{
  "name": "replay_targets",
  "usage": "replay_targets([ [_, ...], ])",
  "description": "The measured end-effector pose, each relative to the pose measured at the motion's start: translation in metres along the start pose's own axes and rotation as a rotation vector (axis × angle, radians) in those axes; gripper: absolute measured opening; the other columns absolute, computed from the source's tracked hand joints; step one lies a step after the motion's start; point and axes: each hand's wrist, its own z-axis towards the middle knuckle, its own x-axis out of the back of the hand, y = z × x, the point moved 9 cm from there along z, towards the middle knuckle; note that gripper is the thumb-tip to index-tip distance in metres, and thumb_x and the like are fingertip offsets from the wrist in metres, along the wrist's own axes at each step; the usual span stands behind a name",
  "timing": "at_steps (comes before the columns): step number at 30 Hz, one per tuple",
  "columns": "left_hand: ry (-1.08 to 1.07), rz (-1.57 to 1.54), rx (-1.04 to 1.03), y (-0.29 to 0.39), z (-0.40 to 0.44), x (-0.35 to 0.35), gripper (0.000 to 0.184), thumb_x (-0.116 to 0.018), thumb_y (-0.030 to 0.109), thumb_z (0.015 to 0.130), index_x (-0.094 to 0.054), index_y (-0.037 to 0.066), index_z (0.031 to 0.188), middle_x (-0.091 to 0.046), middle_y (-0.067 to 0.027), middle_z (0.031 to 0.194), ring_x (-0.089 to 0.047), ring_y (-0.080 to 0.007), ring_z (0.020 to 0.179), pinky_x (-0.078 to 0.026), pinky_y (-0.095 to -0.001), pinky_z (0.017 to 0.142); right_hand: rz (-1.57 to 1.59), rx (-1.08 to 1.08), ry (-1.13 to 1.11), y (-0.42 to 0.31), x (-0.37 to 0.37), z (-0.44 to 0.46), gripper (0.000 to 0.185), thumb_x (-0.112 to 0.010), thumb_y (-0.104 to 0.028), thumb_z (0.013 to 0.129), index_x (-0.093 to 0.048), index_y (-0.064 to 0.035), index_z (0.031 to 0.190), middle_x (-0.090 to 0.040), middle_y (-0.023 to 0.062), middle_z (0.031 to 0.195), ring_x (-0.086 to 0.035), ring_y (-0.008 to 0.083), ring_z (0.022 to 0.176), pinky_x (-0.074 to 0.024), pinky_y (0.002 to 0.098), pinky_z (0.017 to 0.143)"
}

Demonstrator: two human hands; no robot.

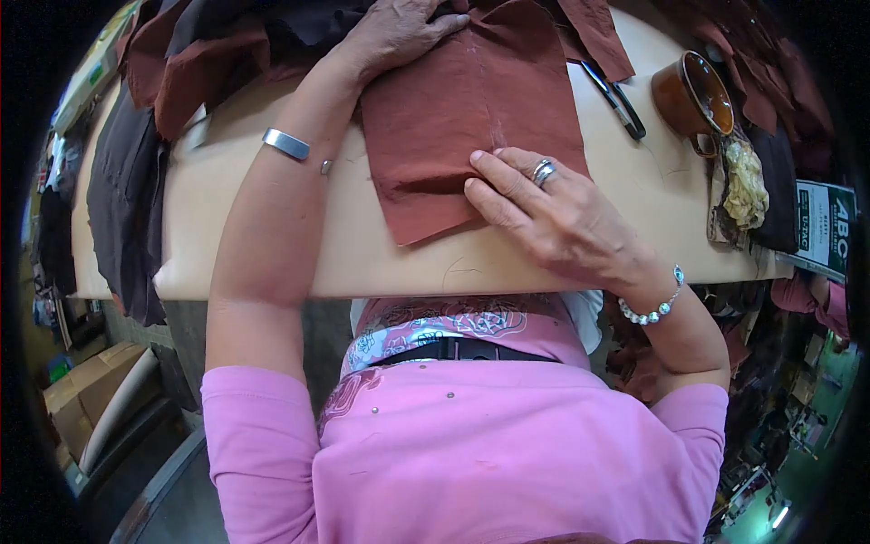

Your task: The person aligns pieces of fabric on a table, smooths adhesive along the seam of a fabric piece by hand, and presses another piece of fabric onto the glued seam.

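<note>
On tabletop, far ctr. in head view, lay rust-brown cloth. R grip had fingers close tog. on its near part, pinch unclear; L grip rested on far-L part, couldn't tell if pinching. Brown mug sat on R side.

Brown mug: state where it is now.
In the head view, the brown mug is at upper right on the table, right of the slim black tool and just above the crumpled yellowish bundle.
</note>
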Motion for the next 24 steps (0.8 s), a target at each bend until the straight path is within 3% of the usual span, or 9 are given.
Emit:
replay_targets([
  [7, 0.001, 0.031, -0.009, 0.003, 0.000, 0.000, 0.014, -0.060, 0.014, 0.081, -0.055, 0.004, 0.090, -0.052, -0.0137, 0.094, -0.050, -0.0320, 0.094, -0.041, -0.0385, 0.084, 0.083, -0.044, -0.005, 0.008, 0.005, -0.002, 0.035, -0.053, -0.014, 0.076, -0.056, -0.0007, 0.109, -0.055, 0.0169, 0.117, -0.057, 0.0276, 0.103, -0.0458, 0.0376, 0.091],
  [13, 0.017, 0.015, -0.030, 0.003, -0.001, 0.001, 0.014, -0.060, 0.014, 0.082, -0.055, 0.004, 0.090, -0.052, -0.0136, 0.093, -0.049, -0.0320, 0.094, -0.041, -0.0389, 0.084, -0.034, 0.015, 0.276, 0.006, 0.025, -0.002, 0.029, -0.057, -0.013, 0.074, -0.060, -0.0014, 0.101, -0.062, 0.0149, 0.107, -0.060, 0.0263, 0.102, -0.0466, 0.0412, 0.092],
  [16, 0.008, 0.013, -0.017, 0.000, 0.000, -0.001, 0.013, -0.061, 0.014, 0.082, -0.055, 0.005, 0.089, -0.052, -0.0134, 0.093, -0.049, -0.0318, 0.095, -0.041, -0.0386, 0.085, 0.069, -0.036, 0.268, 0.001, 0.020, -0.003, 0.027, -0.060, -0.007, 0.071, -0.063, 0.0019, 0.097, -0.065, 0.0166, 0.100, -0.063, 0.0293, 0.097, -0.0504, 0.0418, 0.087],
  [24, -0.017, -0.020, -0.031, -0.005, 0.002, -0.006, 0.013, -0.061, 0.013, 0.081, -0.055, 0.005, 0.088, -0.053, -0.0133, 0.094, -0.050, -0.0314, 0.095, -0.041, -0.0377, 0.085, 0.121, -0.031, 0.280, -0.005, 0.009, -0.004, 0.028, -0.059, -0.011, 0.071, -0.060, -0.0005, 0.096, -0.064, 0.0150, 0.098, -0.064, 0.0255, 0.092, -0.0527, 0.0372, 0.082],
])
